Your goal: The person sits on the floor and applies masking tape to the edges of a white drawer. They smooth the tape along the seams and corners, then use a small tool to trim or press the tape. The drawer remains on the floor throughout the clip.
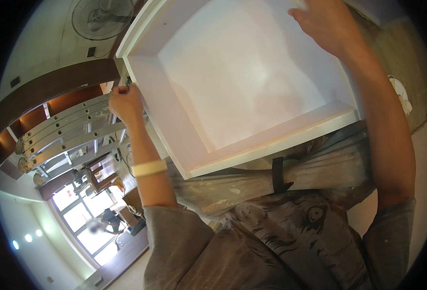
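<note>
A white open box (242,82), shaped like a drawer, sits tilted in front of me above my lap. Its inside holds nothing but reflections and shadows. My left hand (126,100) is closed at the outer left side of the box, by the far part of that edge. A small dark thing shows at its fingertips, too small to name. Over the right side of the box reaches my right hand (327,24), its thumb pointing left. Its other fingers are smeared and partly cut off by the top of the view, so their grip is hidden.
A folded metal ladder (68,130) lies to the left. Beyond it, another person (111,220) is near large bright windows (85,217). At far left is a round fan (102,18). A white round container (399,92) stands on the floor at right.
</note>
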A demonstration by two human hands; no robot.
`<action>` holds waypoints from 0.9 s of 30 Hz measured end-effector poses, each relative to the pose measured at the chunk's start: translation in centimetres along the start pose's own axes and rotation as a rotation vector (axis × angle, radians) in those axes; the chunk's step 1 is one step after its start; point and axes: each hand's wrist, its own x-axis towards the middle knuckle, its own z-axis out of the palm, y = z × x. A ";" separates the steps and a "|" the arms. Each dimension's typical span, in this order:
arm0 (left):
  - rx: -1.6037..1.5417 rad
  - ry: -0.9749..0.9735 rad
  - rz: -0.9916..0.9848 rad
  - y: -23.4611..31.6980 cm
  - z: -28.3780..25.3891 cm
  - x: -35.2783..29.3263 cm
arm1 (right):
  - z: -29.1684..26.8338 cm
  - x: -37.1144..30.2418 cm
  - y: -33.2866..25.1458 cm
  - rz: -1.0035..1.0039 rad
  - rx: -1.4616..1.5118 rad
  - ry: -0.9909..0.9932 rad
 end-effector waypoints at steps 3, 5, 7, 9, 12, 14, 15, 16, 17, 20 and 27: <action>-0.277 -0.062 -0.206 -1.4 -0.9 3.0 | 0.4 -0.1 -0.3 0.030 0.031 0.024; -0.451 -0.091 -0.296 -1.5 -1.4 3.5 | 0.8 0.4 0.2 0.065 0.056 -0.026; -0.500 -0.085 -0.245 -0.3 -2.8 2.4 | 1.4 1.7 2.5 0.112 0.066 -0.119; -0.442 -0.168 -0.180 0.2 -4.2 -0.7 | 1.6 1.7 3.2 0.082 0.064 -0.108; -0.314 -0.197 -0.132 0.6 -7.0 -7.8 | 0.9 0.9 1.3 0.046 0.058 -0.086; -0.315 -0.282 -0.172 0.4 -9.1 -12.9 | 0.4 0.3 0.3 0.042 0.047 -0.068; -0.301 -0.302 -0.238 1.4 -10.1 -15.2 | 0.4 0.1 0.1 0.046 0.036 -0.059; -0.288 -0.321 -0.305 2.6 -10.8 -17.3 | 0.5 0.0 0.1 0.049 0.024 -0.055; -0.226 -0.294 -0.359 3.3 -11.0 -19.0 | 0.6 -0.1 0.0 0.052 0.010 -0.051; -0.155 -0.218 -0.368 3.6 -11.9 -21.4 | 0.9 0.4 0.5 0.078 -0.011 -0.078; -0.167 -0.161 -0.326 3.7 -11.6 -20.9 | 1.5 1.8 1.9 0.127 -0.043 -0.147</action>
